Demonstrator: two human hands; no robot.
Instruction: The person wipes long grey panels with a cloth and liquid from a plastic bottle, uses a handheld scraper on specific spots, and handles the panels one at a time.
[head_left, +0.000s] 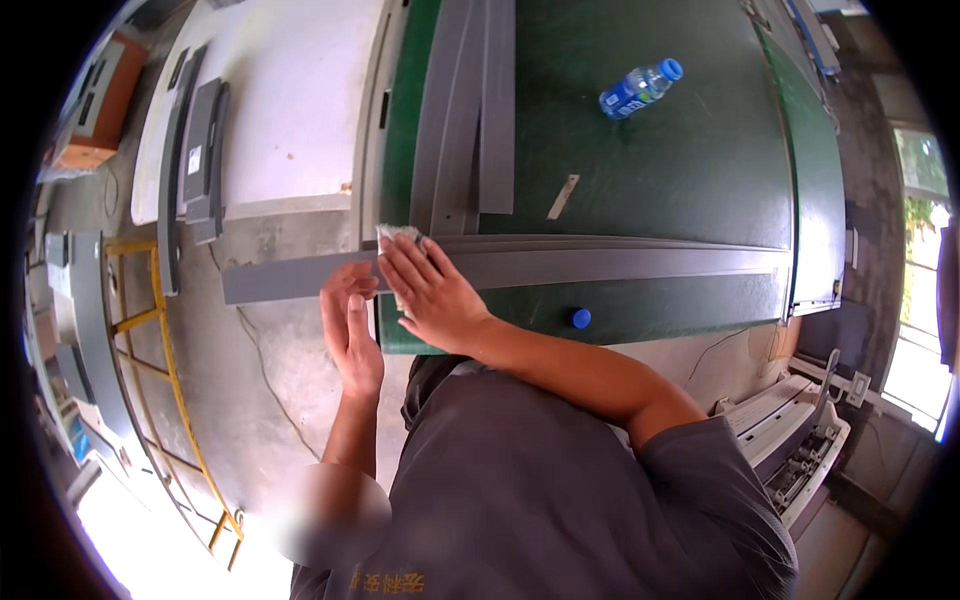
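A long grey strip (pixel 620 265) lies across the near part of the green table (pixel 650 170), its left end sticking out past the table edge. My right hand (pixel 430 288) lies over a whitish cloth (pixel 398 232) on the strip, fingers together and stretched toward the far left. Most of the cloth is hidden beneath the palm. Just left of it, my left hand (pixel 350 330) curls its fingers over the overhanging part of the strip, with the thumb on the near side.
More grey strips (pixel 497 120) extend away across the table. A clear bottle (pixel 635 92) with a blue top, a small pale piece (pixel 563 197) and a round blue cap (pixel 581 318) are on it. Leftward are a white table (pixel 280 110) bearing dark grey parts and a yellow metal frame (pixel 160 320).
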